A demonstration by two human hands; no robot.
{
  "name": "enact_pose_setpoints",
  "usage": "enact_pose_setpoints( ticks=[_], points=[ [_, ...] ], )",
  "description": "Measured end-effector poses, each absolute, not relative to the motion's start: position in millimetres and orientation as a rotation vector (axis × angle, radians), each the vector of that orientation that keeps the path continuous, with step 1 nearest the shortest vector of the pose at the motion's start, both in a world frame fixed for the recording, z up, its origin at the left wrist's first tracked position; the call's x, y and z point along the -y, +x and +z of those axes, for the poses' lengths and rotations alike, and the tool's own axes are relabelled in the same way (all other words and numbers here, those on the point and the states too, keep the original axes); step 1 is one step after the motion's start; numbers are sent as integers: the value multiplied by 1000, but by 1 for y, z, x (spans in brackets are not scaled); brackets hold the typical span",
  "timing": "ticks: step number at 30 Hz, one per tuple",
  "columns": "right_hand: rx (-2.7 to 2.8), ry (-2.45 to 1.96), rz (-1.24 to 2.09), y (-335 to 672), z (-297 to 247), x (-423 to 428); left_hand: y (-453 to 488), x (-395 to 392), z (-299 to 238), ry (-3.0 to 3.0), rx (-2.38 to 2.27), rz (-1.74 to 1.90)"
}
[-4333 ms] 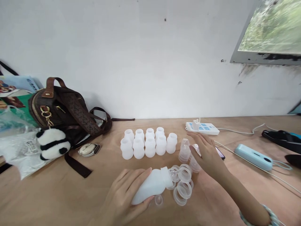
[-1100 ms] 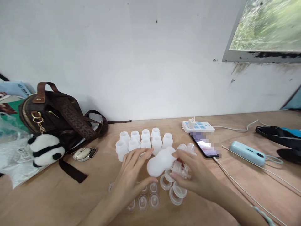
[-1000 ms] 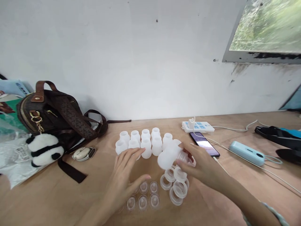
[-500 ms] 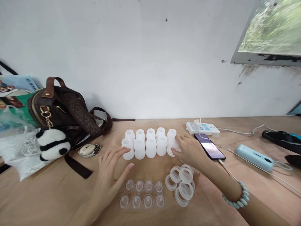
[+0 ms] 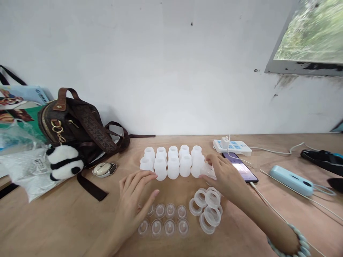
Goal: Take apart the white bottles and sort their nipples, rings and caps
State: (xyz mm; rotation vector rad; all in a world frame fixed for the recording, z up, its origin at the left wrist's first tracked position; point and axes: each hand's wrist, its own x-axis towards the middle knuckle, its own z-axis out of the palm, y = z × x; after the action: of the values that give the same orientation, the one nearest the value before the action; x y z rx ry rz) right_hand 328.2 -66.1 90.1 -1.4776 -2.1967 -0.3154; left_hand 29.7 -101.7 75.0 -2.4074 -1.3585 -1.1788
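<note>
Several white silicone bottles [image 5: 173, 162] stand upright in two rows on the wooden table [image 5: 66, 221]. In front of them lie two rows of small clear nipples [image 5: 165, 220] and a pile of clear rings [image 5: 208, 208]. My left hand [image 5: 134, 194] hovers open, fingers spread, between the bottles and the nipples and holds nothing. My right hand [image 5: 224, 175] is at the right end of the bottle rows. Its thumb and fingers curl round a clear dome cap [image 5: 208, 170] that stands beside the last bottle.
A brown bag [image 5: 77, 123] with a panda plush [image 5: 64, 162] sits at the left, next to a plastic packet [image 5: 24, 171] and a beige mouse [image 5: 104, 169]. At the right lie a phone [image 5: 242, 171], a power strip [image 5: 232, 145], a light-blue device [image 5: 291, 175] and cables.
The white bottle held by both hands now stands at the right end of the front row. My left hand let go and drew back; my right hand moved onto the clear cap.
</note>
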Motion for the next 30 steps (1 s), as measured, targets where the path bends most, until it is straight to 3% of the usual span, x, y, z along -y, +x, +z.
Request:
enact_pose_setpoints(
  ticks=[4,9,15,20,24,30],
  points=[
    [1980,-1272,30,317,81,96,52,115,77,-2577,1427,-1370],
    [1944,-842,126,296,69,118,84,124,80,-3018,1669,-1758],
    [1937,-675,55,285,62,127,98,120,73,-3328,1913,-2263],
    [2036,-648,-152,280,66,134,101,125,68,-3185,2184,-2558],
    [2076,-631,-213,280,67,138,100,129,72,-3099,2406,-2480],
    [2093,-684,-24,281,69,140,94,131,82,-3268,2454,-2087]
  ],
)
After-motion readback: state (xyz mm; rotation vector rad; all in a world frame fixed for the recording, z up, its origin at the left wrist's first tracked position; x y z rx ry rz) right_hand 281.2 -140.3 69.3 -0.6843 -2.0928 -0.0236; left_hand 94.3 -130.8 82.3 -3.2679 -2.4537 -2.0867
